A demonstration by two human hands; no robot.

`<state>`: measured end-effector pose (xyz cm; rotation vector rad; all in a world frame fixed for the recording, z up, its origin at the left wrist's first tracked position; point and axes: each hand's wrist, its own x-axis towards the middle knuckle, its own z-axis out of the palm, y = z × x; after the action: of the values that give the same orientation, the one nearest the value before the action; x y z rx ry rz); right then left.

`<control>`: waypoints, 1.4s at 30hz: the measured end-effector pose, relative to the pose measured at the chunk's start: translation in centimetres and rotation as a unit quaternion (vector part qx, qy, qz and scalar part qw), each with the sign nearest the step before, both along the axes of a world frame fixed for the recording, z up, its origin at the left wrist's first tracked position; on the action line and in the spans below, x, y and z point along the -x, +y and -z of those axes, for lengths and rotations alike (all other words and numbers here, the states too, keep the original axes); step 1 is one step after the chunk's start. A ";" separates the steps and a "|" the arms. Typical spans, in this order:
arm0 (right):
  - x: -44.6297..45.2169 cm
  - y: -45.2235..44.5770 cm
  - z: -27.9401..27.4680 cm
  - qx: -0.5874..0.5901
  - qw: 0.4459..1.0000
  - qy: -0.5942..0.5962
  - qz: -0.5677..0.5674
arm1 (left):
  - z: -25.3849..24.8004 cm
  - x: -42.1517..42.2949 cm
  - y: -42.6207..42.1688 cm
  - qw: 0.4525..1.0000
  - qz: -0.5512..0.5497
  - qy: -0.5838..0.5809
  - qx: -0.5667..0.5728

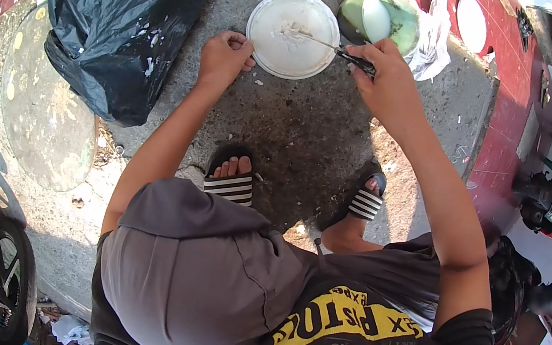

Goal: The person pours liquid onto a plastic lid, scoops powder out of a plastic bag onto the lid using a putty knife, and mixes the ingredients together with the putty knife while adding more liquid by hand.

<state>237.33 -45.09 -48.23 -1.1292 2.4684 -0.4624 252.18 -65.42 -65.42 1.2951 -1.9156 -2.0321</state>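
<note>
A round white lid or shallow dish (269, 46) lies on the concrete, with small whitish scraps near its middle. My right hand (382, 73), to the right of it, grips the dark handle of a thin tool (322, 43) whose tip reaches over those scraps. At the left rim is my left hand (227, 57), its fingers curled together against or beside the edge; what they pinch, if anything, is too small to make out.
A large black plastic bag (119, 56) stands at the left. Behind my right hand are a greenish container (403, 26) and a white plastic bag (435, 42). A white disc (471, 22) lies on the red tiles. My sandalled feet (231, 178) are below.
</note>
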 end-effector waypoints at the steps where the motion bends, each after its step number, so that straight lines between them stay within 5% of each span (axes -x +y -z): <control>1: 0.0 -0.3 -0.5 -0.011 1.000 -0.003 0.008 | 0.1 -0.1 0.0 1.000 -0.002 -0.003 0.000; 12: -1.3 -0.8 -0.6 -0.040 0.999 -0.003 -0.001 | 0.3 -0.1 -0.1 1.000 0.001 0.001 -0.006; 20: -0.8 -2.8 -2.1 -0.045 0.983 -0.097 0.152 | 0.3 -0.2 0.0 1.000 -0.003 0.004 -0.002; 36: -0.7 -2.8 -0.1 -0.011 0.995 -0.021 0.096 | 0.1 -0.1 -0.1 1.000 0.012 -0.001 0.006; 42: -1.1 -3.9 -2.5 -0.041 0.981 -0.103 0.162 | 0.3 -0.2 -0.1 1.000 0.008 0.007 0.011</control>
<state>238.47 -49.00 -45.70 -0.6123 2.4661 -0.5347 252.34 -65.50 -65.73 1.2608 -1.9440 -2.0155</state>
